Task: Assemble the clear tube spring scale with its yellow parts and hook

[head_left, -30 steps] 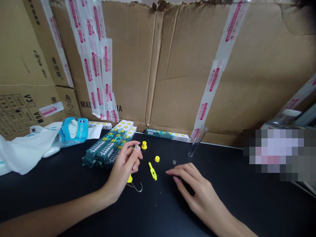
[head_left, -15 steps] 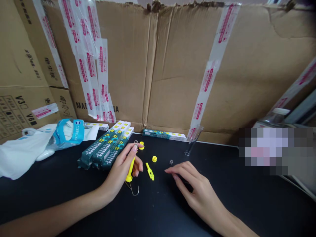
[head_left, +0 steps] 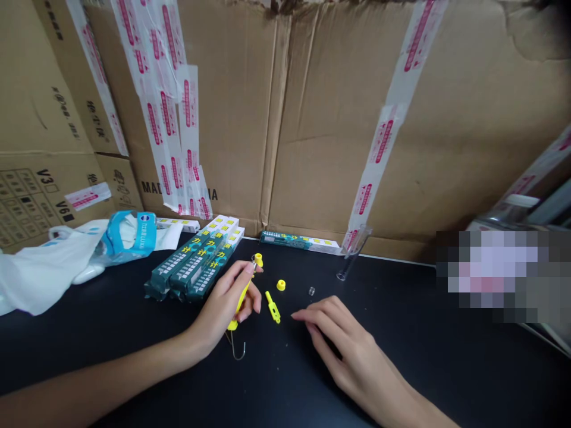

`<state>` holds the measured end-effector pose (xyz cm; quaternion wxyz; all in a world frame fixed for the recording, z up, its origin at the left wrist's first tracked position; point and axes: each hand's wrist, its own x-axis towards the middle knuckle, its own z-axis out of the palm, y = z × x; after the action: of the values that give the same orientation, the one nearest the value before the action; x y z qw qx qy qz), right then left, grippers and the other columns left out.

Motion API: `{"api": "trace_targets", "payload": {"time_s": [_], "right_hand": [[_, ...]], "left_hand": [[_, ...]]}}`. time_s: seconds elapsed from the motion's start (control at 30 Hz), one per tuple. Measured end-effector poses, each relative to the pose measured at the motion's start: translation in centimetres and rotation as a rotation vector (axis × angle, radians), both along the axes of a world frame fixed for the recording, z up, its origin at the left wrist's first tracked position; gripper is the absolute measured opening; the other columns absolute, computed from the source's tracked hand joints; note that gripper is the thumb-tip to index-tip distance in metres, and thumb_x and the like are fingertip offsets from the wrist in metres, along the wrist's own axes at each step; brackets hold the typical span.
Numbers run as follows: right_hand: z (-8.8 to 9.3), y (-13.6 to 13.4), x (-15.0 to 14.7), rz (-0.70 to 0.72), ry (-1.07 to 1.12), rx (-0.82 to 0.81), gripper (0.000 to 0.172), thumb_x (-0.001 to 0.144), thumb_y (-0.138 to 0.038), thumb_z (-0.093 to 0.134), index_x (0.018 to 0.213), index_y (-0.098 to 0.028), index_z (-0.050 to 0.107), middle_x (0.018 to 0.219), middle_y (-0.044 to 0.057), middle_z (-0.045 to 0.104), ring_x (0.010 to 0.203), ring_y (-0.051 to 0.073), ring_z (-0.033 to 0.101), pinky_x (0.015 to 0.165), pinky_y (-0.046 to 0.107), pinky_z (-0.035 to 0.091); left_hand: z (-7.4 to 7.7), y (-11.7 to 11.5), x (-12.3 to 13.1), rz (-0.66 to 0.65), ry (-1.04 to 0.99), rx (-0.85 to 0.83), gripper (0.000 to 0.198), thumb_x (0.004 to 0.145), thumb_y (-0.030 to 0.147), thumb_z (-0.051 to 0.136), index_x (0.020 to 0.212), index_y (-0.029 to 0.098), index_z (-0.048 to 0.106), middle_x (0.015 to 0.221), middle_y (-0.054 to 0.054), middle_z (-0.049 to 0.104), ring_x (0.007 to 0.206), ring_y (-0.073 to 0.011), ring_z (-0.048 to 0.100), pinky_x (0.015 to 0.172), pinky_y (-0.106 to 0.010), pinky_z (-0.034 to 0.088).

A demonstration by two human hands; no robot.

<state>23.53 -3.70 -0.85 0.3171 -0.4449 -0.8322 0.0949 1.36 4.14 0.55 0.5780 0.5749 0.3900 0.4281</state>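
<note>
My left hand [head_left: 229,297] is closed around a yellow spring scale part [head_left: 232,324], held at a slant. A metal wire hook sticks out at its lower end, and a small metal ring shows at the fingertips. The palm hides much of its middle. My right hand [head_left: 341,342] hovers low over the table, fingers stretched to the left with nothing seen in them. Between the hands lies a slotted yellow piece [head_left: 273,308], with a yellow cap [head_left: 281,285] just behind it. Another yellow cap [head_left: 259,260] stands beyond my left fingertips. A small coiled spring [head_left: 311,291] lies behind my right hand.
Several green spring scale boxes [head_left: 196,261] lie left of my left hand; another box [head_left: 298,241] lies along the cardboard wall [head_left: 330,148]. A clear plastic tube [head_left: 354,254] leans against that wall. A white and blue bag [head_left: 129,238] sits far left on the black table [head_left: 232,395].
The view has shifted slightly. My left hand has tilted the yellow spring scale part a little more, its hook swinging left. The right fingertips have moved slightly left, nearer the slotted yellow piece.
</note>
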Motion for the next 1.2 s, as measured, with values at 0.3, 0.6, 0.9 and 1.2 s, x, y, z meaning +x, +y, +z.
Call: {"api": "trace_targets", "payload": {"time_s": [0.3, 0.6, 0.9, 1.2], "right_hand": [[0.1, 0.4, 0.1, -0.135, 0.055, 0.078, 0.026, 0.101, -0.013, 0.043, 0.117, -0.025, 0.059, 0.105, 0.007, 0.066, 0.098, 0.024, 0.059, 0.084, 0.039, 0.052], [-0.8, 1.8, 1.9, -0.375, 0.116, 0.051, 0.026, 0.097, -0.017, 0.043, 0.111, -0.024, 0.064, 0.103, 0.008, 0.068, 0.096, 0.027, 0.064, 0.084, 0.045, 0.053], [-0.8, 1.7, 2.1, -0.371, 0.046, 0.052, 0.02, 0.097, -0.022, 0.047, 0.107, -0.025, 0.064, 0.098, 0.008, 0.069, 0.089, 0.027, 0.064, 0.08, 0.046, 0.054], [-0.3, 0.8, 0.7, -0.136, -0.055, 0.03, 0.032, 0.101, -0.014, 0.041, 0.122, -0.029, 0.059, 0.104, 0.007, 0.063, 0.094, 0.024, 0.061, 0.083, 0.041, 0.055]], "left_hand": [[0.2, -0.1, 0.0, 0.006, -0.016, -0.041, 0.04, 0.087, 0.058, 0.056, 0.095, 0.019, 0.054, 0.057, 0.006, 0.052, 0.039, -0.0073, 0.04, 0.036, -0.016, 0.024], [0.2, -0.1, -0.1, -0.036, 0.025, -0.044, 0.044, 0.087, 0.061, 0.056, 0.096, 0.017, 0.058, 0.057, 0.004, 0.056, 0.042, -0.0089, 0.044, 0.038, -0.017, 0.029], [0.1, -0.2, 0.0, -0.074, 0.063, -0.022, 0.046, 0.086, 0.062, 0.057, 0.095, 0.018, 0.059, 0.06, 0.003, 0.057, 0.044, -0.0079, 0.043, 0.038, -0.016, 0.027], [0.0, -0.6, 0.0, -0.095, 0.125, -0.008, 0.04, 0.087, 0.058, 0.06, 0.087, 0.018, 0.064, 0.064, 0.004, 0.055, 0.044, -0.0071, 0.034, 0.038, -0.017, 0.02]]}}
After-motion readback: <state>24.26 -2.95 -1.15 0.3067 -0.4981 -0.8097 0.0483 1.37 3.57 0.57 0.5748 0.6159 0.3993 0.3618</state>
